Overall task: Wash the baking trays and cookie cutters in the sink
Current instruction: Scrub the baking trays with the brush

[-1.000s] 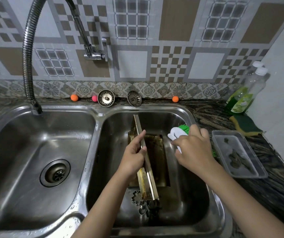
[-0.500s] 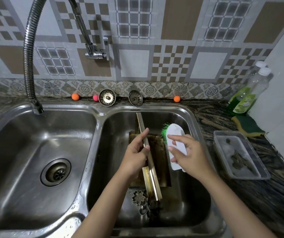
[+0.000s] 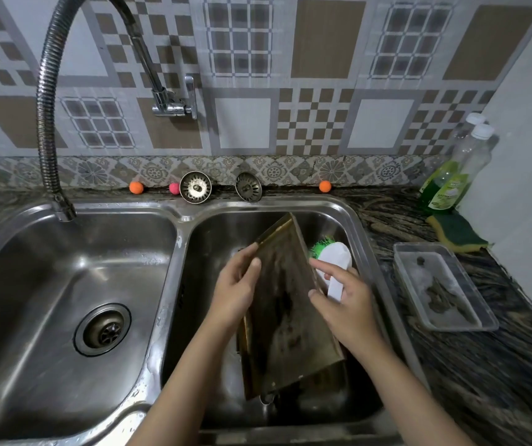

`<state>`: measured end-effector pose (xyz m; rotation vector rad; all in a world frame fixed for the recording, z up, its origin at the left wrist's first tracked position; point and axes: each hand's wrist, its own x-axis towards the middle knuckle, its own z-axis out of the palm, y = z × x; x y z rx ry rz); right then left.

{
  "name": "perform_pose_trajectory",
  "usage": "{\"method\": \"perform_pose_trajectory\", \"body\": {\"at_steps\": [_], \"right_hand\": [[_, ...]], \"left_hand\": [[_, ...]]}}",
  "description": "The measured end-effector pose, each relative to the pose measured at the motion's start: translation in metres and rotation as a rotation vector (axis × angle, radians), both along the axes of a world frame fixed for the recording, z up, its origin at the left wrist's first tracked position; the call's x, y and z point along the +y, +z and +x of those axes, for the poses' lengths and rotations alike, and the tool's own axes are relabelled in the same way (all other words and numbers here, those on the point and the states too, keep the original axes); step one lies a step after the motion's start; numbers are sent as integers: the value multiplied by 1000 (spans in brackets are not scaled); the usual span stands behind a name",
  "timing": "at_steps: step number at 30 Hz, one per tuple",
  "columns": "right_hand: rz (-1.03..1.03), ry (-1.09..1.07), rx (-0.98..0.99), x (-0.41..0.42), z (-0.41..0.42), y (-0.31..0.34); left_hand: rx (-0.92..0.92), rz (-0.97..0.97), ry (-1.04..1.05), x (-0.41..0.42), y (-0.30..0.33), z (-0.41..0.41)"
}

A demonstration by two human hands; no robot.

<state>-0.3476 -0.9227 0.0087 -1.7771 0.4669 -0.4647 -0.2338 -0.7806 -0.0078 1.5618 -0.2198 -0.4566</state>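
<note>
A dark, greasy baking tray is tilted up inside the right sink basin, its stained flat face turned toward me. My left hand grips the tray's left edge near the top. My right hand holds a white scrubbing brush with green bristles against the tray's right edge. A second tray lies under the raised one, mostly hidden. The cookie cutters at the basin's bottom are covered by the tray.
The left basin holds only its drain, under the flexible faucet. Two strainers lean at the back. On the counter to the right sit a clear plastic container, a sponge and a soap bottle.
My left hand has turned the tray from edge-on to showing its flat face. My right hand picked up the brush and brought it to the tray's right edge.
</note>
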Motion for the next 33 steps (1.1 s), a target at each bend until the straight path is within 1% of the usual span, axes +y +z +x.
{"method": "perform_pose_trajectory", "body": {"at_steps": [2,3,6,7,11,13,16,18,20,23,28,30,33], "right_hand": [[39,8,-25,0,-1,3],[52,9,-39,1,-1,4],[59,5,-69,4,-1,9],[50,4,-73,4,0,11],[6,20,-66,1,11,19],[-107,31,-40,1,19,24],[-303,72,34,1,31,30],[-406,133,79,5,39,35],[-467,186,122,13,50,37],[-551,256,185,39,69,39],[-537,289,220,77,104,24],[-550,294,233,85,114,17],[-559,296,260,89,122,7]], "left_hand": [[-31,230,-8,15,-17,1],[8,264,-35,23,-24,-1],[242,134,-87,39,-31,-11],[266,111,-81,43,-32,-13],[225,3,30,64,-33,-12],[182,-45,86,80,-30,-4],[105,-22,162,111,-21,12],[100,-23,221,136,-12,24],[94,-24,294,162,-3,37],[49,52,407,203,0,60],[28,170,512,266,-25,104],[54,221,530,285,-39,122],[149,301,530,301,-64,145]]}}
